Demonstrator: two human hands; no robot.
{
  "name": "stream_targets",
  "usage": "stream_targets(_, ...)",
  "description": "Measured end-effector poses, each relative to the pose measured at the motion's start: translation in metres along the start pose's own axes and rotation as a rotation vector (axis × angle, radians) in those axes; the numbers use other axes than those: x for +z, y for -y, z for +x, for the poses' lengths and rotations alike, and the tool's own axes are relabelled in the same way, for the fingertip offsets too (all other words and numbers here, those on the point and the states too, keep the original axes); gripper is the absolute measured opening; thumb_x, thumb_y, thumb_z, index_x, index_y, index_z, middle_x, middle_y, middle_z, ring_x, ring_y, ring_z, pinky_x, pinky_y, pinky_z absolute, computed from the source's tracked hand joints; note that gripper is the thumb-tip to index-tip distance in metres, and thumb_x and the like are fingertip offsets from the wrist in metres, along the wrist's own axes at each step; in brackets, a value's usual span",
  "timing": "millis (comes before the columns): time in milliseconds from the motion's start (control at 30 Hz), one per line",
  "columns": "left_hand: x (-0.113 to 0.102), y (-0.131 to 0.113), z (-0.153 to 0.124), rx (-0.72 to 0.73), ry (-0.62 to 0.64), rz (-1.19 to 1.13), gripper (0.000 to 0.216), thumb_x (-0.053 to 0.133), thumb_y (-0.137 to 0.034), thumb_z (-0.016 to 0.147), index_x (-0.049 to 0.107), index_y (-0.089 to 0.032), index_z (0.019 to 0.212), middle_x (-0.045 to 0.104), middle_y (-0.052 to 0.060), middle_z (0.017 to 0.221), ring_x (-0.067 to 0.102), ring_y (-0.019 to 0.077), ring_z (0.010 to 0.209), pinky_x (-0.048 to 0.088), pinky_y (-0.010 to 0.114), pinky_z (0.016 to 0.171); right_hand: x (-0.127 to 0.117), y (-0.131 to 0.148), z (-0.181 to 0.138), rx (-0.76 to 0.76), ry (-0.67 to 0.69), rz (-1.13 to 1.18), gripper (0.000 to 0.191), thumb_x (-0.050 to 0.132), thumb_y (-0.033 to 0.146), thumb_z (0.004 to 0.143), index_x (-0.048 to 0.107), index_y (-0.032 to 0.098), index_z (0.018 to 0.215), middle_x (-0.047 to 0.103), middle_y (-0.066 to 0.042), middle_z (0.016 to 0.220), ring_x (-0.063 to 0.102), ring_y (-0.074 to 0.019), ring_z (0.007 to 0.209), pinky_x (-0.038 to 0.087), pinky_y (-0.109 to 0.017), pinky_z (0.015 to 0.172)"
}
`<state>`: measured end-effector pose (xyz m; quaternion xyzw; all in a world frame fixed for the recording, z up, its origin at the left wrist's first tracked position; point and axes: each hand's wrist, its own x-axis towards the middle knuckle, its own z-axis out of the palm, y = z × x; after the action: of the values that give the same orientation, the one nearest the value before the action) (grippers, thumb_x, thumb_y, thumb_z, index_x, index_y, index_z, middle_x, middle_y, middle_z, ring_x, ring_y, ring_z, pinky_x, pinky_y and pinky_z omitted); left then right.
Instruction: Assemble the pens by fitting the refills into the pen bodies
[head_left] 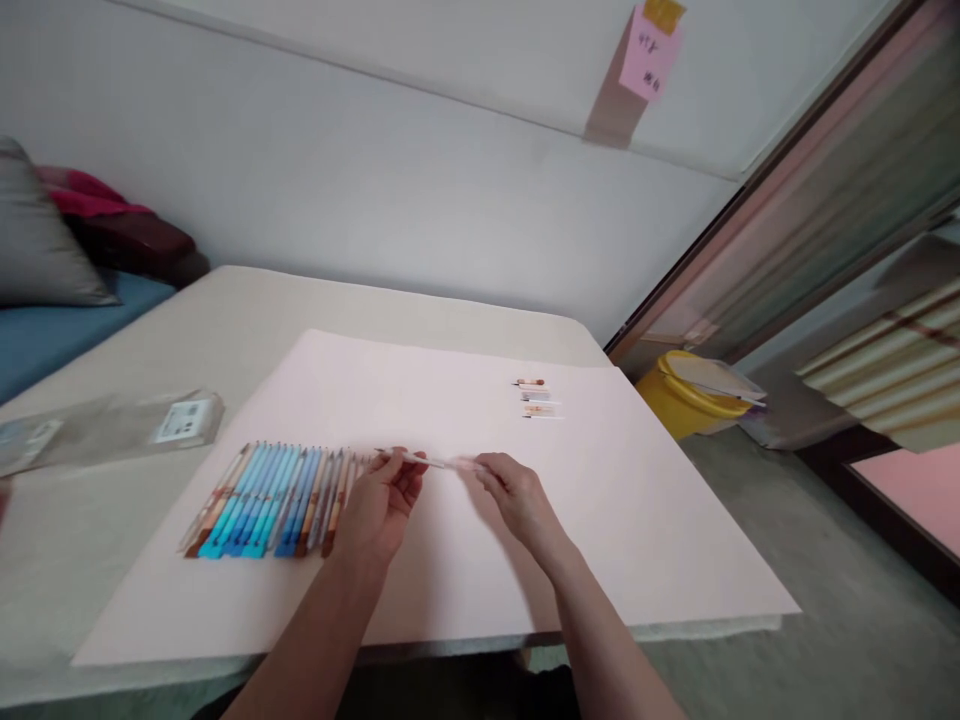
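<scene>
My left hand (386,500) is closed in a pinch around a slim pale pen (424,460), held nearly level above the pink sheet (637,520). My right hand (517,493) is closed too, its fingertips on a thin, pale, blurred piece (466,464) that points toward the pen's end. Motion blur hides whether the two ends touch. Beside and partly behind my left hand lies a row of several pens (262,500) in blue, brown and grey. Farther back on the right, several short slim pen-like pieces (537,397) lie in a small stack of rows.
A clear plastic packet (120,430) with a white label lies left on the table (262,295). A grey cushion (45,240) rests on blue fabric at far left. A yellow bin (675,395) stands on the floor right. A pink note (649,55) hangs on the wall.
</scene>
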<state>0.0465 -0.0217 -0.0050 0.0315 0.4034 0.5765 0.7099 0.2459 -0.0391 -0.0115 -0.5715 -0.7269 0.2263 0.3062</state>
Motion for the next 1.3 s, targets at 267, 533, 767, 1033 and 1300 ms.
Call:
stream_targets(267,-0.001,0.004,0.001,0.027,0.014,0.038,0.005,0.057,-0.009,0.080,0.059,-0.013,0.078,0.068,0.009,0.078,0.066,0.0129,0.064,0.051,0.018,0.052,0.001,0.016,-0.007,-0.098,0.026,0.059,0.026,0.043,0.024,0.093,0.063,0.026,0.110,0.066,-0.005,0.099,0.060,-0.0157,0.088,0.046,-0.026,0.075)
stream_targets(533,0.004,0.012,-0.006,0.127,0.076,0.197,0.009,0.066,-0.017,0.075,0.059,-0.014,0.081,0.069,0.008,0.082,0.065,0.0135,0.071,0.050,0.020,0.059,0.002,0.020,-0.015,-0.046,-0.009,0.013,0.019,0.047,0.021,0.089,0.063,0.022,0.099,0.067,-0.005,0.089,0.061,-0.0153,0.075,0.045,-0.025,0.067)
stream_targets(767,0.003,0.021,-0.008,0.148,0.095,0.268,0.019,0.070,-0.027,0.072,0.058,-0.016,0.082,0.069,0.006,0.086,0.063,0.0128,0.077,0.048,0.023,0.066,0.010,0.024,-0.015,0.022,-0.046,0.100,0.016,0.048,0.018,0.087,0.064,0.021,0.089,0.065,-0.003,0.081,0.060,-0.0135,0.068,0.045,-0.023,0.063)
stream_targets(1033,0.003,0.022,-0.011,0.140,0.135,0.299,0.021,0.069,-0.030,0.072,0.059,-0.017,0.084,0.068,0.006,0.089,0.062,0.0135,0.081,0.046,0.025,0.069,0.005,0.025,-0.015,0.087,-0.023,0.213,0.017,0.049,0.019,0.085,0.066,0.021,0.084,0.062,-0.001,0.071,0.056,-0.0121,0.060,0.042,-0.023,0.059)
stream_targets(1300,0.002,0.016,-0.009,0.197,0.209,0.362,0.019,0.066,-0.032,0.076,0.058,-0.017,0.085,0.068,0.006,0.086,0.061,0.0129,0.079,0.045,0.026,0.072,0.006,0.029,-0.013,0.423,0.092,0.746,0.014,0.060,0.027,0.075,0.063,0.015,0.067,0.055,0.002,0.052,0.043,-0.0071,0.041,0.029,-0.021,0.041)
